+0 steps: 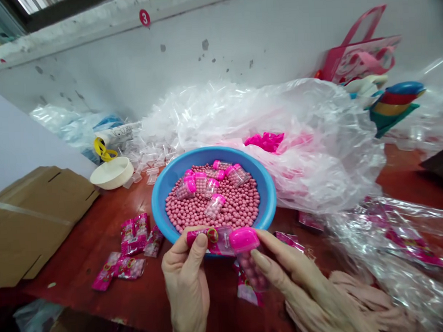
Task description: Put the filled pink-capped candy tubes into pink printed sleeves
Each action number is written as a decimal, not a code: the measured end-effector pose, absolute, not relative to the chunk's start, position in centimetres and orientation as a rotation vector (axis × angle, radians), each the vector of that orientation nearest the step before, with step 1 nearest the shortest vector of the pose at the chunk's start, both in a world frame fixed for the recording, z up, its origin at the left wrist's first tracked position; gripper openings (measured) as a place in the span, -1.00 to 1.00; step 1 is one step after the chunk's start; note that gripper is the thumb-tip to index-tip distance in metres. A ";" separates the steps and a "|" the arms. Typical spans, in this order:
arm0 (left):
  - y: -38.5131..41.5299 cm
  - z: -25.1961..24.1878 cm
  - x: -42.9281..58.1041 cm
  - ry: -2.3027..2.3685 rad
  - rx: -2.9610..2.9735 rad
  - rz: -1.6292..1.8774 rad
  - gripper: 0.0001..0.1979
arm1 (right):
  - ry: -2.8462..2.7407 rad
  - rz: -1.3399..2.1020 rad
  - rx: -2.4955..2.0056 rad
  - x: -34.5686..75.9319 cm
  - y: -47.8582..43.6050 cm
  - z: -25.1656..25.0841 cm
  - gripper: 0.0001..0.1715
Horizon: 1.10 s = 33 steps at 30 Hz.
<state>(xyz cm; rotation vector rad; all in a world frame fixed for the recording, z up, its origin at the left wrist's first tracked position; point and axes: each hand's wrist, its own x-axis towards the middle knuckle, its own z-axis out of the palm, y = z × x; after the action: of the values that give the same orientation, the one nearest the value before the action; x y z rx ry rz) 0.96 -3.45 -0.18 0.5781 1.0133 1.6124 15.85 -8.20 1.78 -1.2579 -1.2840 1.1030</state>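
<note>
**Vial & sachet meet at the basin's near rim**

Both hands are up close to the camera, just in front of the blue basin (157, 203). The left hand (186, 280) is closed in a pinch on a pink sachet (213, 237), thumb pressed flat on its left end & fingers behind. The sachet's long axis runs left-right, roughly level.

The right hand (288, 270) is closed in a pinch too, on a small clear vial (252, 270) full of pink beads. The index finger lies along its right side; the thumb is hidden behind it. The vial stands approx. upright w/ its pink cap (244, 238) on top & its base toward the camera, so its long axis crosses the sachet's at about a right angle.

The key relation is that the sachet's right end touches or overlaps the cap's left side. The vial is thus immediately right of the sachet, at the left hand's fingertips, w/ no gap showing. Neither hand is nearer: each has its own thing & the two meet in the middle.

In the basin, loose pink beads (241, 206) fill the bottom, w/ several more capped vials (216, 205) lying on top. On the red counter (82, 260), filled packets (134, 233) are scattered left of the hands. A cardboard box (29, 218) sits at far left & a cream bowl (111, 173) behind it. Crumpled clear plastic (308, 133) is piled behind & right of the basin, & a pink bag (356, 52) leans on the wall
</note>
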 end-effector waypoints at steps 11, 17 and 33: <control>-4.1 -0.6 0.9 0.962 1.040 1.328 -0.95 | -1.444 0.858 -1.385 18.4 -10.8 -2.0 -0.54; -4.4 -1.1 1.4 0.972 1.098 1.260 -0.93 | -1.511 0.834 -1.508 18.3 -12.1 -2.7 -0.53; -4.7 -0.7 2.4 0.983 0.940 1.255 -0.80 | -0.685 1.547 -1.134 16.3 -11.8 -2.7 -0.63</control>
<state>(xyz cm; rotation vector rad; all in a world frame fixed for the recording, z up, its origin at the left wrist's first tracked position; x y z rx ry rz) 2.41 -4.68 -0.70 0.9400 0.9833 1.2546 16.28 -11.79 -2.65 -1.1336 -0.6846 1.5466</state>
